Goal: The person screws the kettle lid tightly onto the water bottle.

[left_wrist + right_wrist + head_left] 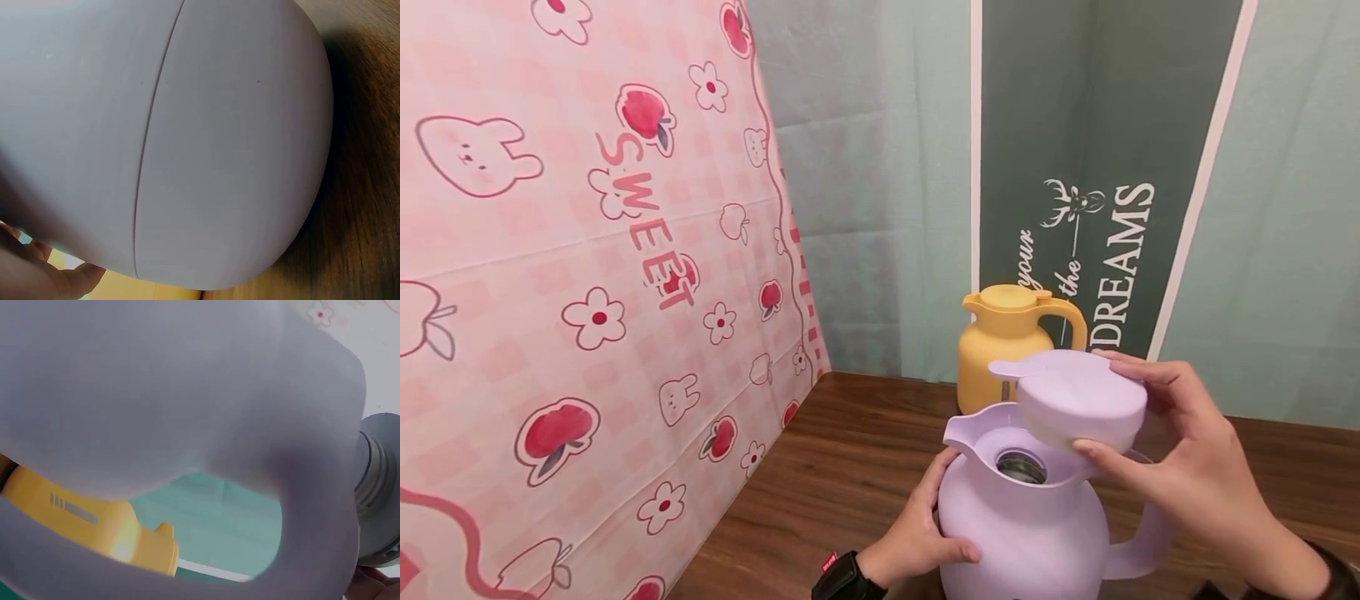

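A lilac thermos jug [1022, 533] stands upright on the wooden table, its round mouth [1022, 467] uncovered inside the spouted collar. My left hand [917, 525] holds the jug's belly from the left side, thumb across the front and fingers round the back. In the left wrist view the smooth jug body [225, 144] fills most of the picture, with fingertips at the lower left. Over the jug's collar, my right hand [1202, 458] grips the lilac lid [1082, 392] between thumb and fingers, slightly tilted. The lid's threaded underside [375, 481] shows in the right wrist view, beyond the jug's handle.
A yellow thermos jug [1000, 358] stands right behind the lilac one. The dark wooden table [797, 475] extends to both sides. A pink printed cloth [625, 358] hangs at the left, and a green curtain [857, 250] hangs at the back.
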{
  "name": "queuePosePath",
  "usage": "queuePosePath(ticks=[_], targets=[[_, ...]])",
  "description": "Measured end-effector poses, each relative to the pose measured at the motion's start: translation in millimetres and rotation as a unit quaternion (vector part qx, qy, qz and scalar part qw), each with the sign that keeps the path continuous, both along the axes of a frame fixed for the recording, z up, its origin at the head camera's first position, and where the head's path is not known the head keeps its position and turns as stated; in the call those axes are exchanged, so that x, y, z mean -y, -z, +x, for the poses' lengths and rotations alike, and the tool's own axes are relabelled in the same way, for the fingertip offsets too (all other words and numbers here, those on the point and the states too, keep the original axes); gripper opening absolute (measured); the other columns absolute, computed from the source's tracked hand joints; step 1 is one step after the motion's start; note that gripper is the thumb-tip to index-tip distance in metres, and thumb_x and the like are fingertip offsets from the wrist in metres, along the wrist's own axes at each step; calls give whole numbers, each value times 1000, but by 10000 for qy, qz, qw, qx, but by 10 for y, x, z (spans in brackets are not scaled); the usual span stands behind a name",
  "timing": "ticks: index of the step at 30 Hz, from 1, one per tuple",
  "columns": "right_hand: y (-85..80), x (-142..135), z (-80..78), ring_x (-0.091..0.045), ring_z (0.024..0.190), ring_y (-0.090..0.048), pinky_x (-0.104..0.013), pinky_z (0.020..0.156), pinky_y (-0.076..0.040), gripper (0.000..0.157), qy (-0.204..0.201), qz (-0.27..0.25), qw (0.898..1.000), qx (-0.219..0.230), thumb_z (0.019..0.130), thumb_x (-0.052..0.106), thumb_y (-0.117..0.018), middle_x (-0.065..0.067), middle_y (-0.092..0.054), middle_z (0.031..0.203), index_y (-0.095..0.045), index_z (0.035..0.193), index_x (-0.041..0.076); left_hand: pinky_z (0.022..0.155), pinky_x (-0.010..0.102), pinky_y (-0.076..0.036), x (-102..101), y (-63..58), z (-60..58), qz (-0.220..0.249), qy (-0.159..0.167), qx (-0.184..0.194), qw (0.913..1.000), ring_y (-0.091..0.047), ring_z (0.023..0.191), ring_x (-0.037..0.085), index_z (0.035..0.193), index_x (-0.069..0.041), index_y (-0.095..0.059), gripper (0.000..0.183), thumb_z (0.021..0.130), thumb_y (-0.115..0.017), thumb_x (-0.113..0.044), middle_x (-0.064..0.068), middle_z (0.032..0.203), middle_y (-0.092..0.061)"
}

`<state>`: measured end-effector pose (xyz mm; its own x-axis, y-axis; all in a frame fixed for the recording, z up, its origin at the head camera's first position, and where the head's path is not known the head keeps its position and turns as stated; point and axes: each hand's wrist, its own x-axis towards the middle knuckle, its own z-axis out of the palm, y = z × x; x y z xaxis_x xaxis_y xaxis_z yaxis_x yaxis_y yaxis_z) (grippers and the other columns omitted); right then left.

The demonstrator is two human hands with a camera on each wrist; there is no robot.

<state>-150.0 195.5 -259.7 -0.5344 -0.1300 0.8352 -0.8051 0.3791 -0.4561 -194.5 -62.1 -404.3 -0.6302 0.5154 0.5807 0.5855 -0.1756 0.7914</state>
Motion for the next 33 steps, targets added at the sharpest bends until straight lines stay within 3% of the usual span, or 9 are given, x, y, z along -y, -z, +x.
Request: queuePosePath(ticks=[6,10,17,22,33], targets=[[50,89,14,-2,96,-59,-9,79,-44,82,210,441,9986,201,51,-11,-88,1,-56,127,-49,122,-1,93,33,-45,-9,12,1,26,-13,9,10000,-50,116,17,149,-16,-21,93,79,-67,-56,4,135,-46],[86,152,11,-2,93,-60,-13,72,-49,81,30,642,9975,281,52,-9,-89,3,-54,129,-49,121,1,93,33,-45,-17,23,-1,50,7,36,10000,-50,115,17,149,-16,-21,92,80,-68,-55,5,134,-46],[136,231,17,-6,85,-63,-22,58,-53,76,-110,925,9916,892,60,7,-90,-2,-52,131,-47,124,10,93,33,-45,-12,18,3,68,41,136,9999,-50,116,17,149,-17,-21,92,79,-69,-53,5,135,-46],[134,228,6,-4,85,-62,-20,59,-52,72,122,1376,9864,892,63,18,-90,-5,-52,132,-47,121,11,94,34,-44,-9,5,2,138,113,171,9997,-49,117,18,149,-16,-20,92,80,-70,-51,6,136,-45],[99,205,-8,-4,80,-61,-24,56,-52,64,108,1696,9798,1051,71,21,-86,-6,-54,128,-45,120,12,94,34,-45,-7,2,-4,-55,65,303,9995,-50,117,17,149,-20,-21,92,79,-68,-56,3,136,-45]])
